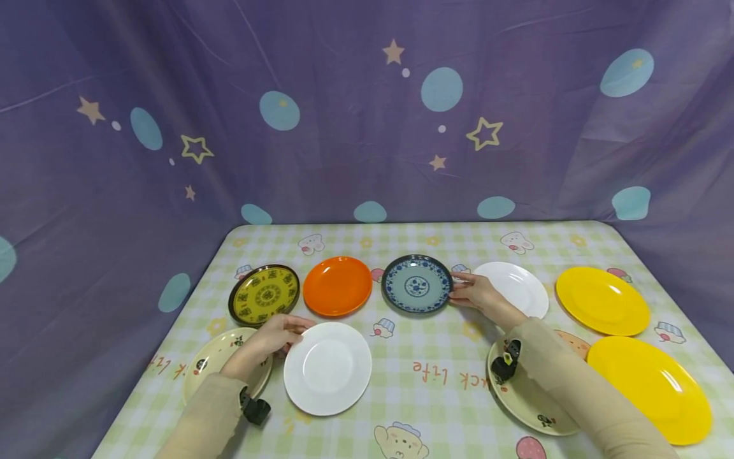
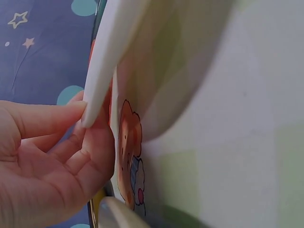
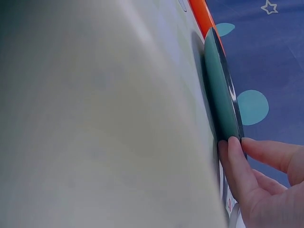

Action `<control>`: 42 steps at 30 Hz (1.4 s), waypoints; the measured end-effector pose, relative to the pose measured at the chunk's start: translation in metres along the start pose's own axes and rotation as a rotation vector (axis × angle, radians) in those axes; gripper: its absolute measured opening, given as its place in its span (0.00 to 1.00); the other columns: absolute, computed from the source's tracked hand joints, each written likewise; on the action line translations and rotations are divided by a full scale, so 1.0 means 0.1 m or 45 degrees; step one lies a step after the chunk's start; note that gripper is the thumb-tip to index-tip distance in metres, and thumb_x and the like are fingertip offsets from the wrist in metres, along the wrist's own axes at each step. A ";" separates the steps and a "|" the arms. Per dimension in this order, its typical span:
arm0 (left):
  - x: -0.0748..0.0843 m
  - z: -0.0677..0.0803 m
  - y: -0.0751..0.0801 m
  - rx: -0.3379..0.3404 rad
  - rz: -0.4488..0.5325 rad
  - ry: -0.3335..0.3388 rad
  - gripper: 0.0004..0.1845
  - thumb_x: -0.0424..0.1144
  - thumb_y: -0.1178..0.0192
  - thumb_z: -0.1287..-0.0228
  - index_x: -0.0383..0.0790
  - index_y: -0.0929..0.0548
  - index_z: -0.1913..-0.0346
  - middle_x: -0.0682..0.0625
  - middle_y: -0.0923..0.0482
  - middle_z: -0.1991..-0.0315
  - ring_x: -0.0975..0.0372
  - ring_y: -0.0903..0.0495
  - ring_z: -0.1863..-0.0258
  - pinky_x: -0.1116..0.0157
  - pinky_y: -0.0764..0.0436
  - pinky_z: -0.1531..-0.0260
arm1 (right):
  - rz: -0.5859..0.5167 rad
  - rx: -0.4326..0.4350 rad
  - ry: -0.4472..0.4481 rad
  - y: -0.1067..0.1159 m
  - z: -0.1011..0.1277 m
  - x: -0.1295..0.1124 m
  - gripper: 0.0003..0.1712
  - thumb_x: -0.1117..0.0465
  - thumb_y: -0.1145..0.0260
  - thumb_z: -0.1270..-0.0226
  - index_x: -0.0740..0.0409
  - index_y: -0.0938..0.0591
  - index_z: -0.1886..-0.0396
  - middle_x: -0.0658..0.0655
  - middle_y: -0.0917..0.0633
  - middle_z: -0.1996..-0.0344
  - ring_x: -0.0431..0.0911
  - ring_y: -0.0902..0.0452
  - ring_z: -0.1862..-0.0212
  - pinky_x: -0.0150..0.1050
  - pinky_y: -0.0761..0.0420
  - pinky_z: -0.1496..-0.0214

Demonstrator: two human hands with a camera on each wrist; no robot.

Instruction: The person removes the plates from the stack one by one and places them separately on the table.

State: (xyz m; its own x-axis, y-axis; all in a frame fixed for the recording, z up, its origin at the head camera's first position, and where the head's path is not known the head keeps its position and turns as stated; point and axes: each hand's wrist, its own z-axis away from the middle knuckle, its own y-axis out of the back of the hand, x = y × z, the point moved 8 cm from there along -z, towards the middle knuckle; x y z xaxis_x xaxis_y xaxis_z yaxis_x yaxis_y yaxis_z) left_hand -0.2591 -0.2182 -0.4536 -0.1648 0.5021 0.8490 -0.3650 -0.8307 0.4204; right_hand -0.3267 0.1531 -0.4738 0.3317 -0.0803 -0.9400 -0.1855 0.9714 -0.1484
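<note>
My left hand [image 1: 279, 338] pinches the left rim of a white plate [image 1: 328, 370], thumb on top and fingers beneath. In the left wrist view that white plate [image 2: 107, 52] stands off the cloth, with a shadow under it. At the back middle, my right hand [image 1: 478, 294] holds the right edge of a blue-patterned plate [image 1: 417, 285] with a dark rim. The right wrist view shows the blue plate [image 3: 219, 90] edge-on between thumb and fingers [image 3: 240, 164], a shadow beside it on the cloth.
An orange plate [image 1: 337, 287] and a yellow-brown patterned plate [image 1: 265, 295] lie at back left. Cream plates [image 1: 197, 370] sit under both forearms. Another white plate [image 1: 524, 287] is behind the right wrist. Two yellow plates [image 1: 603, 301] lie at right on the checked tablecloth [image 1: 436, 408].
</note>
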 end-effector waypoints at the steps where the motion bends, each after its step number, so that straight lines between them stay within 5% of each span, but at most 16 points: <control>1: 0.00 0.00 0.00 -0.001 -0.006 0.005 0.17 0.22 0.50 0.47 0.26 0.25 0.52 0.43 0.20 0.64 0.63 0.24 0.77 0.66 0.22 0.80 | 0.000 -0.003 0.003 0.00 0.00 0.00 0.35 0.82 0.52 0.44 0.74 0.49 0.36 0.59 0.21 0.68 0.41 0.21 0.72 0.36 0.20 0.59; 14: -0.05 -0.05 0.00 0.071 -0.084 0.065 0.17 0.20 0.50 0.51 0.29 0.21 0.55 0.47 0.22 0.71 0.63 0.28 0.82 0.69 0.26 0.85 | 0.026 0.028 -0.004 -0.01 0.02 -0.01 0.33 0.81 0.53 0.42 0.74 0.48 0.36 0.67 0.21 0.60 0.41 0.21 0.72 0.37 0.20 0.59; 35: -0.07 -0.08 -0.01 0.107 -0.134 0.084 0.17 0.21 0.50 0.50 0.30 0.21 0.56 0.48 0.22 0.71 0.63 0.28 0.83 0.69 0.27 0.84 | 0.034 0.007 -0.031 -0.01 0.07 -0.01 0.32 0.79 0.52 0.42 0.73 0.47 0.36 0.56 0.18 0.70 0.41 0.20 0.71 0.38 0.21 0.57; 42: -0.07 -0.09 0.00 0.112 -0.129 0.086 0.17 0.21 0.50 0.50 0.31 0.21 0.56 0.48 0.22 0.71 0.63 0.28 0.82 0.69 0.27 0.84 | 0.052 0.001 -0.033 -0.01 0.08 -0.01 0.34 0.80 0.50 0.44 0.73 0.47 0.36 0.62 0.18 0.67 0.42 0.20 0.70 0.39 0.21 0.57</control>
State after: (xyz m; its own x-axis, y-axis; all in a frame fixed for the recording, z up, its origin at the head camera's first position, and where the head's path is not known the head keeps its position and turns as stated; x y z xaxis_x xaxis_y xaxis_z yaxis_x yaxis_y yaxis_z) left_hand -0.2657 -0.2195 -0.4628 -0.1936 0.5971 0.7785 -0.3018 -0.7913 0.5318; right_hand -0.3193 0.1540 -0.4698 0.3475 -0.0345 -0.9371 -0.1989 0.9739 -0.1096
